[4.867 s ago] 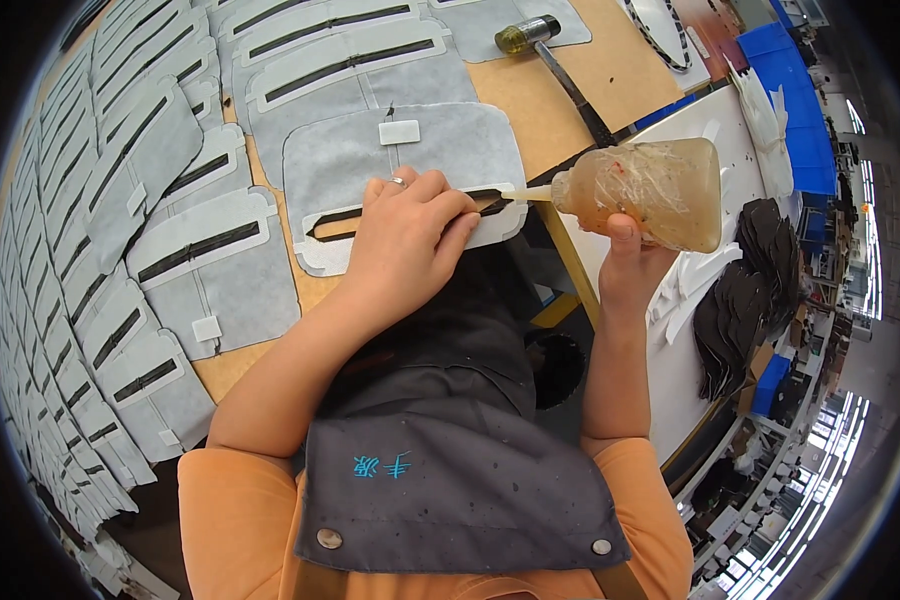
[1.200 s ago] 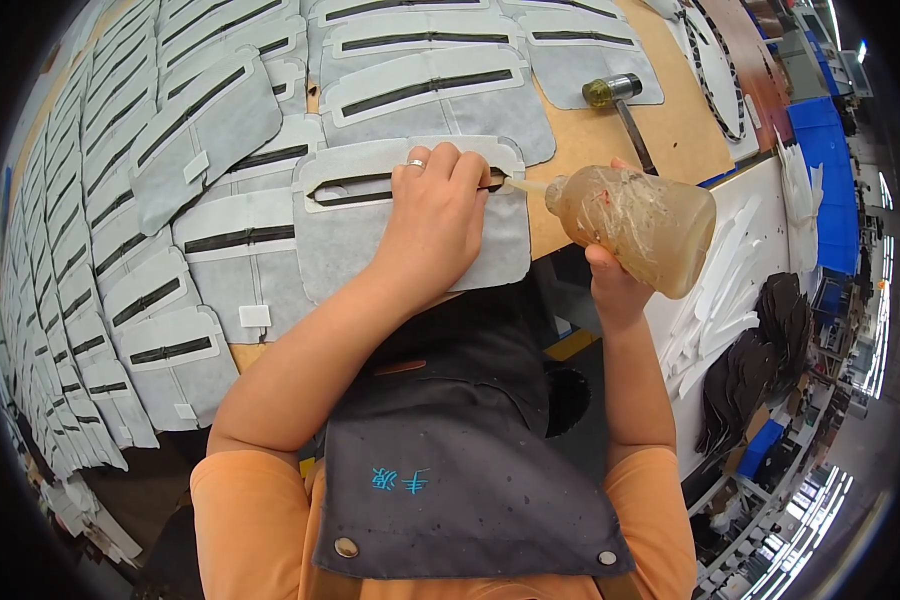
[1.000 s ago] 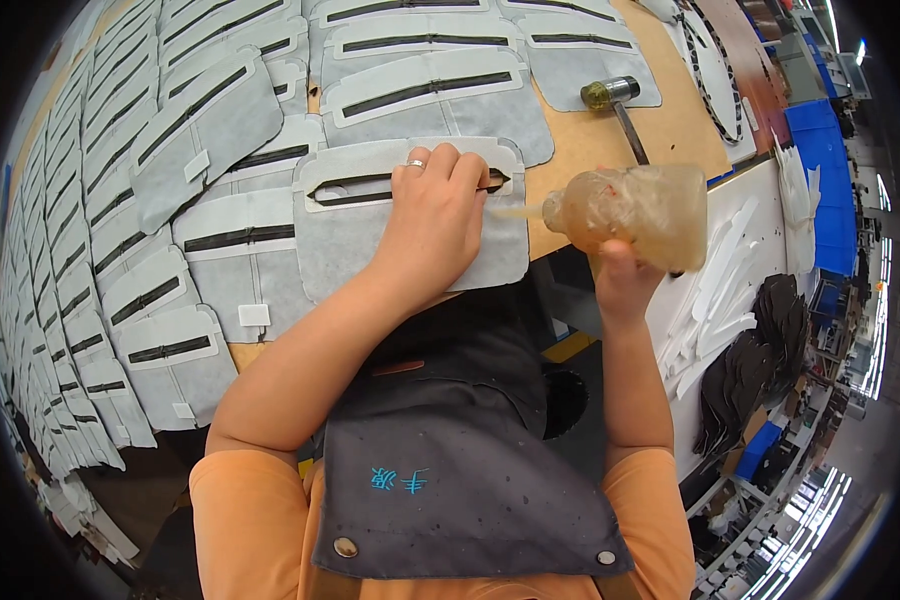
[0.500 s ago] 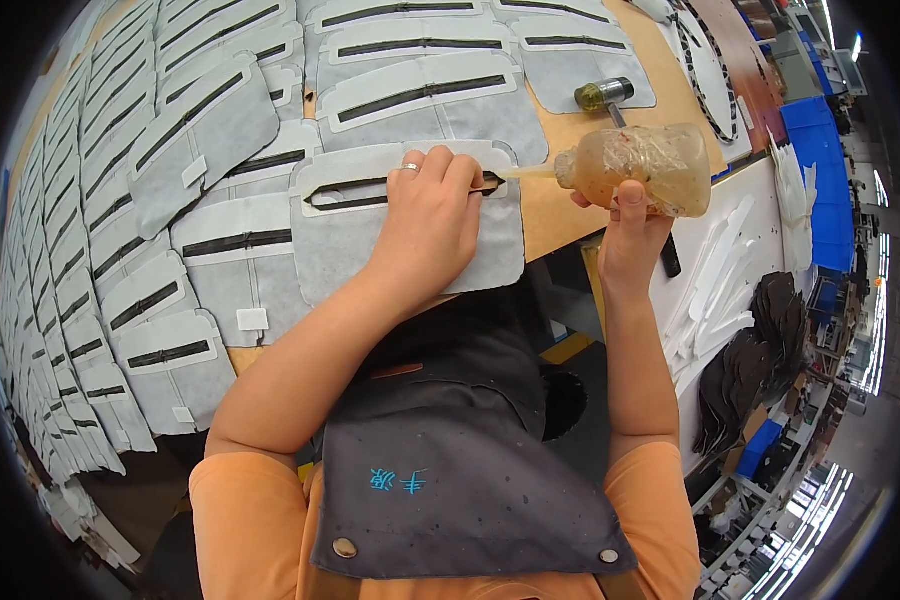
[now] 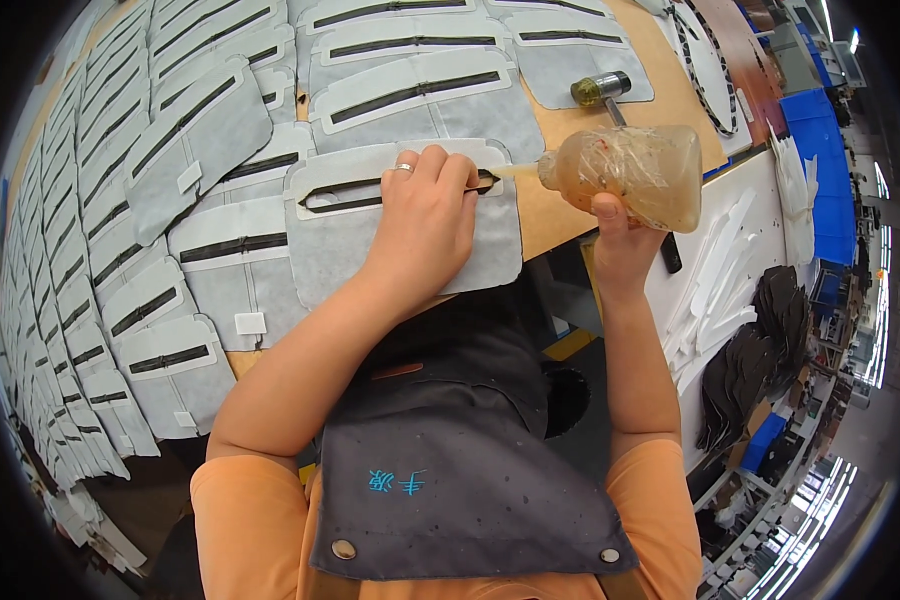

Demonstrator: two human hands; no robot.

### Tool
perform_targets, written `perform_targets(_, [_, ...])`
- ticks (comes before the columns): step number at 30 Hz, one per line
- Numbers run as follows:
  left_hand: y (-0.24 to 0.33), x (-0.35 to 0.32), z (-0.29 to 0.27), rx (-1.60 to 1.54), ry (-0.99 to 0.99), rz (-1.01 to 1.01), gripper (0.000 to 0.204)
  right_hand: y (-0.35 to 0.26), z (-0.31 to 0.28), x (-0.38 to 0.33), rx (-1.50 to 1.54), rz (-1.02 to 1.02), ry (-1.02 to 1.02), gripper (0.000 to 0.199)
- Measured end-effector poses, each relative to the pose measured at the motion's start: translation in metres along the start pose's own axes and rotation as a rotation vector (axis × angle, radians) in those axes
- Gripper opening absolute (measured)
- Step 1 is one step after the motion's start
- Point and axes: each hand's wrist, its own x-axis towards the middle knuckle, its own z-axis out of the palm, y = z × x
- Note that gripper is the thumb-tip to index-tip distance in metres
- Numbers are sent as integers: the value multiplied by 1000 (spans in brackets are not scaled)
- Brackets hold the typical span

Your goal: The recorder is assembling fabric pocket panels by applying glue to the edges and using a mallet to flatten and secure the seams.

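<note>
Resting left hand (image 5: 422, 215), fingers together, on grey panel (image 5: 332, 258) on table (image 5: 558, 205), seemingly to steady it; cannot tell if pinching. Clamping right hand (image 5: 625, 250) around sideways bottle (image 5: 645, 172), likely to aim nozzle (image 5: 522, 173) at slot's (image 5: 486, 182) end.

L forearm (image 5: 305, 375) runs diag. from lower L of frame up toward ctr.; L elbow (image 5: 245, 440) is bent. L hand (image 5: 425, 215) sits just above frame ctr., back up, fingers (image 5: 430, 162) curled, tips mostly hidden. R forearm (image 5: 642, 370) is approx. vert., R of ctr. R hand (image 5: 622, 250) is R of ctr., upper half of frame, closed in a grip; R thumb (image 5: 606, 207) points up.
</note>
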Motion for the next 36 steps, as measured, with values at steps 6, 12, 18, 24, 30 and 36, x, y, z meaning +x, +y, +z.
perform_targets(6, [-2,-1,0,-5,7,3,15,3,-3,1,-41,2,-19,47])
perform_targets(12, [-2,-1,-2,-16,-17,-32,14,-14,-35,5,153,306,336,63])
perform_targets(18, [-10,0,1,-3,-6,21,11,-73,-110,-16,120,561,318,64])
perform_targets(24, [-3,4,-8,78,-60,36,9,-103,-124,-73,-1201,666,177,73])
perform_targets(30, [20,11,-36,-75,-40,44,7,-138,-121,-82,-1630,474,96,46])
perform_targets(36, [49,5,-53,-277,-14,126,7,-114,-31,-34,-498,296,-352,63])
